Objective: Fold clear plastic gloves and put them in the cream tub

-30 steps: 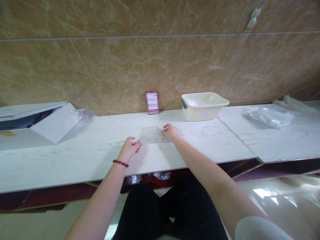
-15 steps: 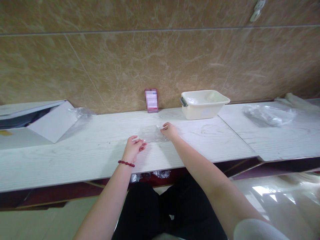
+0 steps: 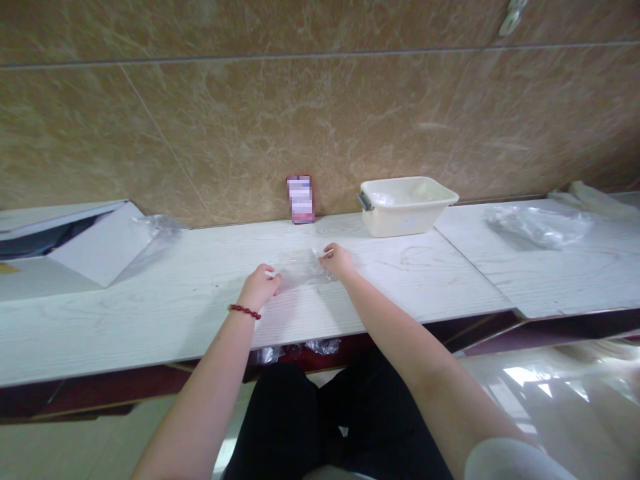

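A clear, thin plastic bag (image 3: 299,272) lies nearly flat on the white wood-grain table (image 3: 200,333), between my two hands. At its right end my right hand (image 3: 338,260) pinches the film near the edge. My left hand (image 3: 261,285), with a red bead bracelet (image 3: 245,311) on the wrist, has its fingers curled together at the bag's left edge and seems to grip it. The bag's outline is faint, and the fingertips partly hide its ends.
A cream plastic bin (image 3: 403,223) with clear film inside stands by the wall, beside a propped phone-like object (image 3: 301,200) with a blurred screen. At left is an open white box (image 3: 95,247) with dark contents. Crumpled clear plastic (image 3: 543,227) lies at right.
My left hand has moved slightly left and its spread fingers have drawn together at the bag's edge. My right hand stays almost in place, holding the other end.
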The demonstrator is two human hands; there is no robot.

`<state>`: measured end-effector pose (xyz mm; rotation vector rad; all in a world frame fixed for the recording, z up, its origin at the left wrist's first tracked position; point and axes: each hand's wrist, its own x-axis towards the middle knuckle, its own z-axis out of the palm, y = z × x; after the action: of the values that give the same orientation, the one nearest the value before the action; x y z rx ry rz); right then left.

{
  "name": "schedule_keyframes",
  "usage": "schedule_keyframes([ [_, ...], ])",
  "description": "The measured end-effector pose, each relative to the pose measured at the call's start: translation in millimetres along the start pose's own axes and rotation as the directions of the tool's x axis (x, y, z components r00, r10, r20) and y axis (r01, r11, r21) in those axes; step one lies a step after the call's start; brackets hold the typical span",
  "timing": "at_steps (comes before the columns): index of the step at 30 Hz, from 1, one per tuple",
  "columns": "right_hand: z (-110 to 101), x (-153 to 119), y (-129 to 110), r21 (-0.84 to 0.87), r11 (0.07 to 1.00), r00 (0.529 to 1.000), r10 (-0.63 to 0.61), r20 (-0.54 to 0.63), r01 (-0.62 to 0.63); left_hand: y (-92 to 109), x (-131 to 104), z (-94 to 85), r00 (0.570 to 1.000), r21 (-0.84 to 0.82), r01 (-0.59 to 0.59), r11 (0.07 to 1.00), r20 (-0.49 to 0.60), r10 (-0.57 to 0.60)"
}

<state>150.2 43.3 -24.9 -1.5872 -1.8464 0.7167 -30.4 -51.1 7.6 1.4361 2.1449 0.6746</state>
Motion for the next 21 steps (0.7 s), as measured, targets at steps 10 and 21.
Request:
schedule_keyframes([
  [10,0,-2,-3,-0.017,1.0,1.0,-0.003,0.012,0.003,27,35,40.5,0.846,0.39,-0.531,0.752,0.197,0.496],
  [21,-20,-10,4,0.14,0.99,0.994,-0.002,0.11,-0.013,14,31,51.1,0.821,0.454,-0.565,0.689,0.224,0.525],
])
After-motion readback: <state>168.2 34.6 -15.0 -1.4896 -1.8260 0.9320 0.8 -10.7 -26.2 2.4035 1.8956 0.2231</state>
